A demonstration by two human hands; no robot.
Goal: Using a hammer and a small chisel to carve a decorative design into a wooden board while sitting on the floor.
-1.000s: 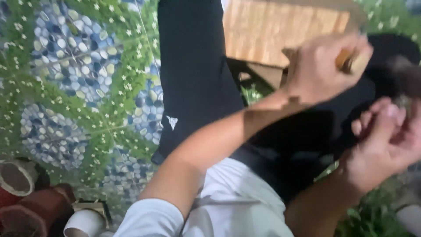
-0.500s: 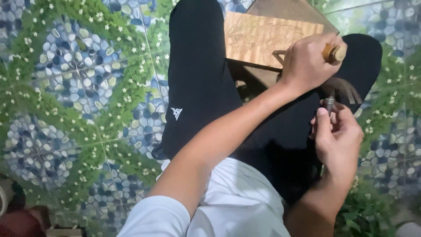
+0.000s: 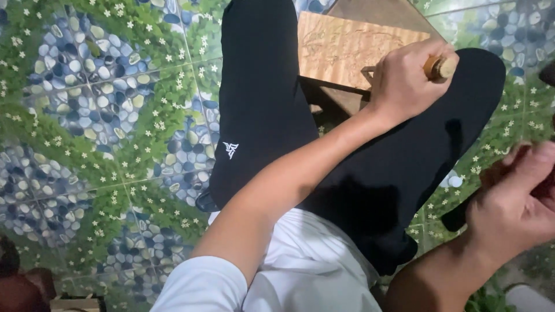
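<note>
My left hand [image 3: 404, 81] reaches across my lap and is closed around the wooden handle of a tool [image 3: 440, 67], whose round end sticks out above my fingers. The hand hovers at the near edge of a light wooden board [image 3: 341, 49] lying between my black-trousered legs [image 3: 260, 104]. My right hand [image 3: 514, 205] sits at the right edge of the view with its fingers curled. A dark shape [image 3: 457, 216] shows beside its wrist, and what the fingers hold is hidden.
The floor [image 3: 98, 98] is tiled with a pattern of blue pebbles, green leaves and white flowers. A darker wooden piece [image 3: 335, 104] lies under the board. A brown pot [image 3: 20, 289] shows at the bottom left corner.
The view has swung left and closer. My right hand has dropped away from the left hand toward the lower right. My left hand still grips the tool at the board.
</note>
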